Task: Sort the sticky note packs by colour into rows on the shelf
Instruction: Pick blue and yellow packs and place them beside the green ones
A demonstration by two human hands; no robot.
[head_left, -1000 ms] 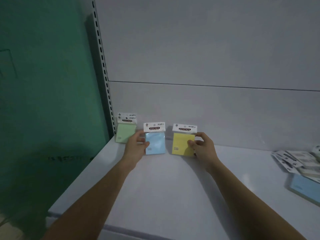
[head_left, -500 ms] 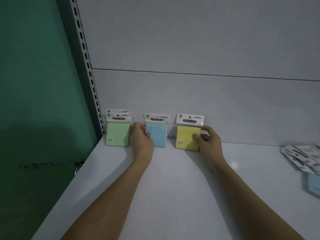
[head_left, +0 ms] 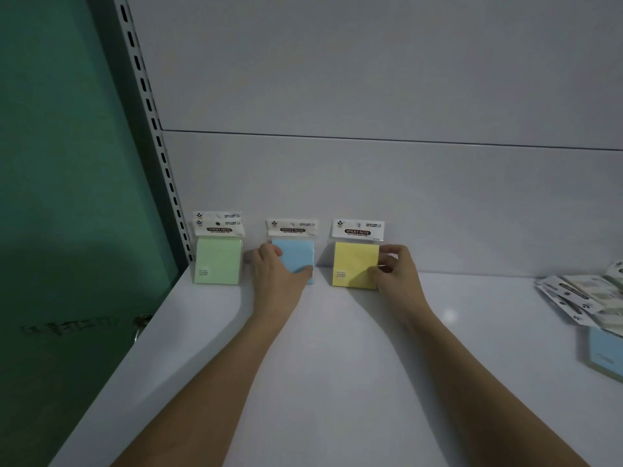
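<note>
Three sticky note packs stand upright against the back panel of the white shelf (head_left: 337, 348). The green pack (head_left: 218, 261) is at the far left, with a second header card showing behind it. My left hand (head_left: 274, 271) grips the left edge of the blue pack (head_left: 298, 256), thumb across its lower front. My right hand (head_left: 396, 273) pinches the right edge of the yellow pack (head_left: 354, 262). Both held packs rest on the shelf and lean on the back panel.
A loose heap of sticky note packs (head_left: 583, 298) lies on the shelf at the far right, with a blue pack (head_left: 606, 358) lying flat in front of it. A slotted metal upright (head_left: 151, 129) and a green wall (head_left: 60, 163) bound the shelf on the left.
Both hands carried the blue and yellow packs back to the rear panel and stood them upright there. The view has moved closer to the shelf.
</note>
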